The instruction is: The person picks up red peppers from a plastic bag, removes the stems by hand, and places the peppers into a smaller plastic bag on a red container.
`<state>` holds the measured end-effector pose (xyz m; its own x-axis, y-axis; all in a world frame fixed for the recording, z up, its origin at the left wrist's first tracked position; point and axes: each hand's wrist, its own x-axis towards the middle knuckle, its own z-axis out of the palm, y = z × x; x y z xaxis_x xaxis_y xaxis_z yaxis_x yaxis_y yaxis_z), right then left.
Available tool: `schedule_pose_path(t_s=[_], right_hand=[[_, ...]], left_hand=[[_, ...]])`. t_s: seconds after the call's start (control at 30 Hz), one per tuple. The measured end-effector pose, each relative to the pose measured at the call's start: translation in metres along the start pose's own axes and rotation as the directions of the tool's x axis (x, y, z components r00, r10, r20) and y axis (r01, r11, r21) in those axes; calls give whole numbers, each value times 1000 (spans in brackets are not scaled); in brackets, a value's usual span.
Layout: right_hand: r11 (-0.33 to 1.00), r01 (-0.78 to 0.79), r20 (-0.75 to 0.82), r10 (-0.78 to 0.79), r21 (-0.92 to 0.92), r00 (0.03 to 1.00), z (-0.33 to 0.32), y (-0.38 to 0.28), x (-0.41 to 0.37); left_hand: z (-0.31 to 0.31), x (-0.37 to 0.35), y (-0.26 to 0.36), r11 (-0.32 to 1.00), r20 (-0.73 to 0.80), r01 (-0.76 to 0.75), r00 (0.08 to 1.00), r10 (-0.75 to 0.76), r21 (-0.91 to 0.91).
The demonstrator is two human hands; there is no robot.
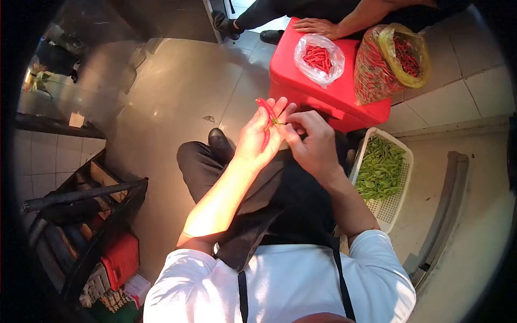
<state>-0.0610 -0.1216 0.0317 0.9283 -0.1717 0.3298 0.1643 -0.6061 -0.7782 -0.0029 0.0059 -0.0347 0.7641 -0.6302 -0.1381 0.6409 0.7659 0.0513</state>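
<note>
My left hand [256, 137] is turned palm up in front of my lap, holding a few red chili peppers [266, 109] along the palm and fingers. One pepper's green stem [277, 121] points toward my right hand [315, 141]. The thumb and forefinger of that hand pinch at the stem end, close to my left fingertips. Past my hands, an open clear plastic bag of red chilies [318, 58] sits on a red box [291, 59]. Beside it stands a larger yellowish bag of chilies [379, 75].
A white basket [397, 210] of green peppers [381, 167] stands to my right by the wall. Another person's hand [318, 27] rests on the red box. On the left is a dark rack [91, 253] with a red item [119, 258].
</note>
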Motion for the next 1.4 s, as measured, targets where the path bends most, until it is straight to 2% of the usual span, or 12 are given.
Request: schedule_pose_path(t_s=[0.17,0.27,0.43,0.57,0.67,0.87,1.03,1.1,1.17,1.27,1.33,1.4], right_hand=[[972,126,-62,-141,-200,988,25,12,4],[987,79,-55,-88,-139,995,30,11,5],[979,51,-17,-56,-195,998,26,7,5],[997,11,0,-11,-72,1000,23,9,6],[978,114,53,-107,-175,993,16,9,6],[962,192,38,-189,-194,981,13,21,6],[983,180,-106,-175,39,979,21,37,1],[971,217,-145,-202,97,969,21,43,-1],[973,230,-143,-227,2,963,14,35,-1],[989,147,-174,-151,-37,973,7,37,-6],[950,-56,-184,116,306,976,2,37,-5],[768,-198,-92,316,609,944,-8,31,-2]], left_hand=[[1,-1,-7,995,2,-87,996,87,54],[3,-8,-7,983,-17,-131,991,135,131],[4,-6,-12,932,-29,-193,977,212,305],[3,-4,-8,953,-49,-160,983,178,256],[1,-4,-6,974,-61,-111,990,126,198],[0,-4,-5,994,-109,-39,993,50,102],[-2,-2,-9,998,-152,-56,986,62,41],[-2,-2,-8,998,-72,-48,996,52,49],[-2,-3,-12,998,-143,-29,989,36,49],[-6,-3,-16,997,-190,-12,981,27,77],[-8,-2,-15,999,-157,24,987,-17,39],[-7,-3,-14,998,-149,38,988,-31,43]])
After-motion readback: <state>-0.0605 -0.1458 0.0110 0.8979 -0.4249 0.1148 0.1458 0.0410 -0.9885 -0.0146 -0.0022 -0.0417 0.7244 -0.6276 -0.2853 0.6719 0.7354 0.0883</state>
